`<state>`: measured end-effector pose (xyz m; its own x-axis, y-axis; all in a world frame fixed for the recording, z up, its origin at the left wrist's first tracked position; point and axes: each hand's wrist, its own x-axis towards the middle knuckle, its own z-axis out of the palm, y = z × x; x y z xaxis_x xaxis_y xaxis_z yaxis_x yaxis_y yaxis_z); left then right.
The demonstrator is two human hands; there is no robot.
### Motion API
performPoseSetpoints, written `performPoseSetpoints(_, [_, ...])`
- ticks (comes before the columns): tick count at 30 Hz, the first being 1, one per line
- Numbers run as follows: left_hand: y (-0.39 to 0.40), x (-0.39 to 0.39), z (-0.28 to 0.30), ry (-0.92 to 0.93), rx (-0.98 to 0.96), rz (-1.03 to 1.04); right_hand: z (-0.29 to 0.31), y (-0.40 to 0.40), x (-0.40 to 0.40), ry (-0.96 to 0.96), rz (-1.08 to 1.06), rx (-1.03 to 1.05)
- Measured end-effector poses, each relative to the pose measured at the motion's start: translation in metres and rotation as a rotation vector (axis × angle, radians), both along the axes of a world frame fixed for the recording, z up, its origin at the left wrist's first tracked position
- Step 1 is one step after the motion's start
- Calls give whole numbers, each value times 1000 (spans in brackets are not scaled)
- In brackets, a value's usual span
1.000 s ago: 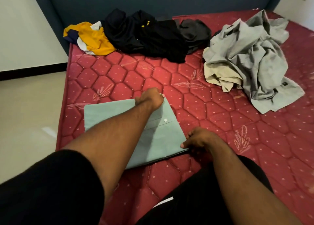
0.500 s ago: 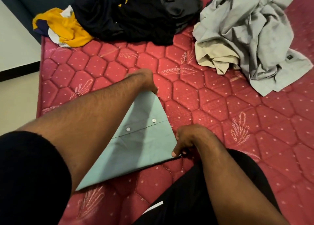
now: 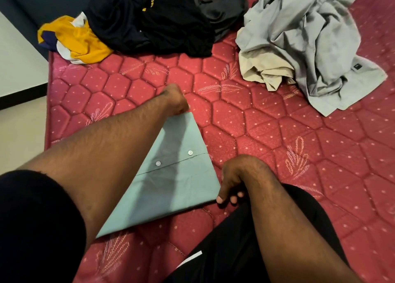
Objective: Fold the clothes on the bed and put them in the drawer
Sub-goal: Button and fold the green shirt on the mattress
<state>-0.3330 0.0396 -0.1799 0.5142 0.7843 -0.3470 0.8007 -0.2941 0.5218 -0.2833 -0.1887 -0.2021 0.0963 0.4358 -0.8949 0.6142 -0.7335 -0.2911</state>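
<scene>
Since the earlier frames, the view has been tipped downward and closer, so the folded green shirt is now seen nearer the middle, and more of it is hidden under the left forearm; the right hand's fingertips have been curled further beside the shirt's near right corner.

The green shirt is laid flat on the red quilted mattress, near the person, with two white buttons showing along a stitched placket. Its far corner is held by the left hand, whose fingers are curled down onto the cloth; whether the cloth is pinched or only pressed cannot be told, as the fingertips are hidden. The near right corner is touched by the right hand, whose fingers are curled with the thumb tip against the shirt's edge; a firm grip on the fabric cannot be confirmed.

Farther out, unfolded clothes are heaped along the far side of the bed. A yellow, white and navy garment is lying at the far left, touching a pile of black clothing. A dark grey garment is seen just right of the black pile. At the far right, a crumpled light grey garment is spread over a beige one. A dark blue headboard is seen behind the clothes, and pale floor at the left.
</scene>
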Motion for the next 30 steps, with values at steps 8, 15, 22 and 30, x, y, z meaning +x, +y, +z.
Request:
performPoseSetpoints(8, [-6,-8,0,193,37,-196,7,11,7,56,-292,298])
performPoseSetpoints(15, [-10,10,1,312,179,-339,0,19,7,79,-333,320])
performPoseSetpoints(22, [-16,2,-33,-102,-131,30,0,18,3,49,-224,264])
performPoseSetpoints(30, [-62,-35,-28,-293,301,103,14,3,-1,13,-91,119])
